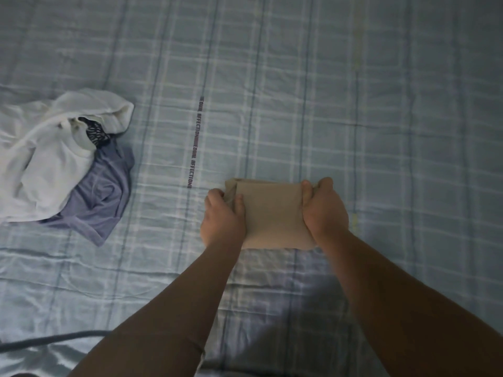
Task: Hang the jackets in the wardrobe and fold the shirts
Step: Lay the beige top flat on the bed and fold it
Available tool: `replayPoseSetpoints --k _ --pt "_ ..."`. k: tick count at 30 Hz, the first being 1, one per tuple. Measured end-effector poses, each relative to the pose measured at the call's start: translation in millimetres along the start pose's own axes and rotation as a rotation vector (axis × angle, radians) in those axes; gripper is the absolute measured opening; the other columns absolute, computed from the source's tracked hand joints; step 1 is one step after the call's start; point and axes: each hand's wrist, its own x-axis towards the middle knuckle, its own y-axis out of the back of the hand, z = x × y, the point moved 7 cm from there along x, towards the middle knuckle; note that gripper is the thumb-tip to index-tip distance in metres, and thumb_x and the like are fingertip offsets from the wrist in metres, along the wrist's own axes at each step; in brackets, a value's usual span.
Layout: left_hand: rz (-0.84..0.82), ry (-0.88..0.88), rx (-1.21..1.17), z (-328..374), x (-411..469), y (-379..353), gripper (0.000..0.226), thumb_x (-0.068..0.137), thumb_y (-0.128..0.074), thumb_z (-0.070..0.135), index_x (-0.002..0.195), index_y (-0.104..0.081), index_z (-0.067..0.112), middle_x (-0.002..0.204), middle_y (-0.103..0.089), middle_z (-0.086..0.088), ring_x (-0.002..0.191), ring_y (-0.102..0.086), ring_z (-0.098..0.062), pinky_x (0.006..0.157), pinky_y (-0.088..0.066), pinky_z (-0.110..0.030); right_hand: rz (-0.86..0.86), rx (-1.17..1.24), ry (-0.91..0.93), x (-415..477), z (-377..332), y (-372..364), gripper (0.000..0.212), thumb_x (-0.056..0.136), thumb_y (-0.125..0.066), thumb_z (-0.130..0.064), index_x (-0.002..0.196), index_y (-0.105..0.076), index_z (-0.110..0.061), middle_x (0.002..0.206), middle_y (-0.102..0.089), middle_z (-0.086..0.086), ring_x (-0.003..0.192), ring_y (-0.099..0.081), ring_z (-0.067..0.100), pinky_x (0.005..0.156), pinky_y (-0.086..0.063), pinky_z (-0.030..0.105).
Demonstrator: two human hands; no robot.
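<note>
The beige shirt (272, 213) is folded into a compact packet on the bed (381, 104), just right of the near end of the printed strip (194, 142) on the sheet. The left hand (221, 216) and right hand (324, 210) each hold a short side, each grip pinching the cloth with the thumb on top and the fingers curled round the edge. This one looks all but finished. Left of the strip, a white shirt (40, 164) and a blue shirt (103, 197) lie crumpled together, not yet folded. No jackets or wardrobe are in view. The packet's long axis runs crosswise to the strip, hand to hand, with loose layers bunched at its far-left corner.
</note>
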Motion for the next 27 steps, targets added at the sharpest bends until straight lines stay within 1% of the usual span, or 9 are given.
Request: replayPoseSetpoints --k 3,6,9,12,15,18,20,23,27 --pt "0.072 -0.074 0.062 2 -12 14 0.062 0.09 -0.053 0.055 0.132 -0.04 0.01 0.127 -0.051 -0.011 0.116 -0.052 -0.032 0.087 -0.044 -0.047 0.116 0.051 -0.009 -18 -2 23 0.047 0.097 -0.038 -0.054 0.119 -0.046 -0.014 0.116 -0.059 0.013 0.108 -0.058 0.037 0.082 -0.045 0.044" --pt "-0.063 0.049 0.067 -13 -17 9 0.078 0.085 -0.045 0.072 0.134 -0.036 0.012 0.133 -0.047 -0.01 0.121 -0.047 -0.031 0.089 -0.043 -0.048 0.052 0.082 -0.076 -35 9 21 0.062 0.095 -0.037 -0.059 0.132 -0.046 -0.01 0.127 -0.056 0.015 0.117 -0.054 0.036 0.095 -0.047 0.049" --pt "-0.203 0.167 0.049 -21 -13 1 0.08 0.081 -0.043 0.078 0.126 -0.043 0.012 0.125 -0.049 -0.011 0.116 -0.047 -0.032 0.085 -0.042 -0.043 -0.117 0.13 -0.197 -44 21 2 0.065 0.093 -0.038 -0.065 0.121 -0.051 -0.008 0.12 -0.058 0.017 0.11 -0.057 0.038 0.093 -0.048 0.05" --pt "-0.305 0.207 -0.019 -15 -4 -9 0.077 0.083 -0.043 0.078 0.119 -0.047 0.009 0.118 -0.055 -0.015 0.107 -0.056 -0.036 0.084 -0.047 -0.043 -0.135 0.209 -0.214 -42 20 -5 0.063 0.094 -0.04 -0.063 0.119 -0.053 -0.007 0.115 -0.062 0.016 0.094 -0.059 0.033 0.08 -0.047 0.039" --pt "-0.355 0.22 -0.065 -11 7 -10 0.083 0.084 -0.046 0.077 0.124 -0.051 0.005 0.12 -0.061 -0.016 0.107 -0.058 -0.035 0.079 -0.039 -0.035 -0.18 0.373 -0.328 -33 29 -10 0.063 0.093 -0.043 -0.064 0.12 -0.054 -0.008 0.107 -0.063 0.01 0.086 -0.058 0.025 0.075 -0.049 0.036" --pt "-0.467 0.255 -0.246 -12 11 -8 0.086 0.08 -0.05 0.08 0.125 -0.059 0.008 0.113 -0.065 -0.007 0.1 -0.062 -0.025 0.083 -0.046 -0.036 -0.219 0.467 -0.344 -27 36 -10 0.06 0.092 -0.044 -0.066 0.1 -0.064 -0.01 0.102 -0.068 0.012 0.079 -0.062 0.022 0.066 -0.047 0.033" --pt "-0.533 0.268 -0.406 -9 1 -4 0.075 0.076 -0.056 0.079 0.116 -0.066 0.015 0.104 -0.071 0.001 0.095 -0.068 -0.019 0.087 -0.053 -0.038 -0.242 0.566 -0.353 -31 37 -5 0.054 0.093 -0.048 -0.063 0.087 -0.066 -0.013 0.097 -0.071 0.011 0.08 -0.065 0.024 0.073 -0.055 0.04" --pt "-0.6 0.269 -0.644 6 -22 8 0.057 0.077 -0.066 0.068 0.109 -0.07 0.02 0.1 -0.077 0.003 0.094 -0.074 -0.017 0.088 -0.058 -0.041 -0.243 0.747 -0.39 -46 40 18 0.047 0.09 -0.055 -0.06 0.084 -0.069 -0.016 0.089 -0.073 0.007 0.083 -0.071 0.028 0.078 -0.059 0.054" --pt "-0.65 0.201 -0.779 47 -61 44 0.06 0.077 -0.07 0.068 0.119 -0.067 0.026 0.11 -0.075 0.0 0.101 -0.072 -0.021 0.084 -0.059 -0.043 -0.234 0.817 -0.275 -64 31 81 0.045 0.084 -0.054 -0.062 0.093 -0.07 -0.021 0.091 -0.074 0.003 0.087 -0.071 0.027 0.079 -0.06 0.051"
